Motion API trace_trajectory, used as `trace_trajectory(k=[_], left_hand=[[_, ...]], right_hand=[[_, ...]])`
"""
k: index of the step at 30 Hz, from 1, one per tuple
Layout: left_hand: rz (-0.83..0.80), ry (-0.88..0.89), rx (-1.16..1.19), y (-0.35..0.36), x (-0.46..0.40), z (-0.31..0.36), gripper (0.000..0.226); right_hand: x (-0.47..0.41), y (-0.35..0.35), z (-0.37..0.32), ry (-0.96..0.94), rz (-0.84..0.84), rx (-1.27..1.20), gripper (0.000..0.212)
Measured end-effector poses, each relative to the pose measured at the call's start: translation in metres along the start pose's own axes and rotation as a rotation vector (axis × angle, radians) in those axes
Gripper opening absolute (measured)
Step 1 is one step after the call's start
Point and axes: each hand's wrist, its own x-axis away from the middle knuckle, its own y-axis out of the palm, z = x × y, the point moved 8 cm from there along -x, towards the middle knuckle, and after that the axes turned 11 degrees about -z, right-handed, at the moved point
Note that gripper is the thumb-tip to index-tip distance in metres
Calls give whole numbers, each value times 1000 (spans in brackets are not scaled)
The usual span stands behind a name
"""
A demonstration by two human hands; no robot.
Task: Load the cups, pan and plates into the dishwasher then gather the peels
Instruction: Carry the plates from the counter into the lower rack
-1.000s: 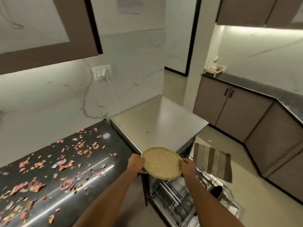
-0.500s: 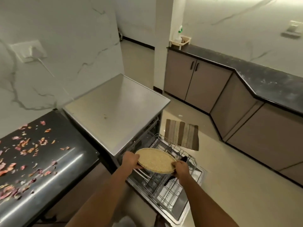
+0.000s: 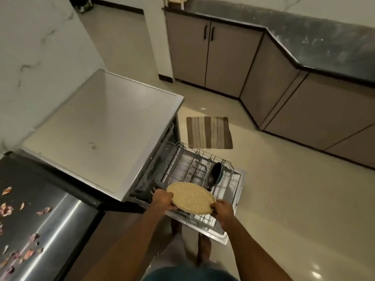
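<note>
I hold a round tan speckled plate (image 3: 190, 197) flat over the pulled-out lower rack (image 3: 186, 169) of the open dishwasher (image 3: 105, 126). My left hand (image 3: 162, 200) grips its left rim and my right hand (image 3: 222, 209) grips its right rim. A dark pan (image 3: 215, 175) stands tilted on its side in the right part of the rack. Pink and orange peels (image 3: 8, 207) lie scattered on the dark counter (image 3: 40, 216) at the left.
The dishwasher door (image 3: 233, 201) lies open on the floor in front of me. A striped mat (image 3: 209, 131) sits on the floor beyond the rack. Brown cabinets (image 3: 223, 55) under a dark worktop run along the far and right sides.
My view has swung down and to the right. The plate has travelled from the counter's edge to above the dishwasher rack, still held by both hands.
</note>
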Motion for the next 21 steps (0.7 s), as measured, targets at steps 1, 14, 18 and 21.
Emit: trace_trajectory(k=[1, 14, 18, 21], left_hand=[[-16, -15, -28, -2, -10, -3, 30], [70, -158, -97, -43, -120, -23, 23], [121, -148, -166, -52, -173, -23, 30], [187, -148, -177, -62, -219, -33, 34]], right_hand=[[-5, 3, 4, 16, 13, -21, 20], [-103, 74, 83, 195, 139, -154, 18], [-149, 94, 108, 207, 135, -192, 34], [-190, 104, 113, 231, 125, -183, 45]])
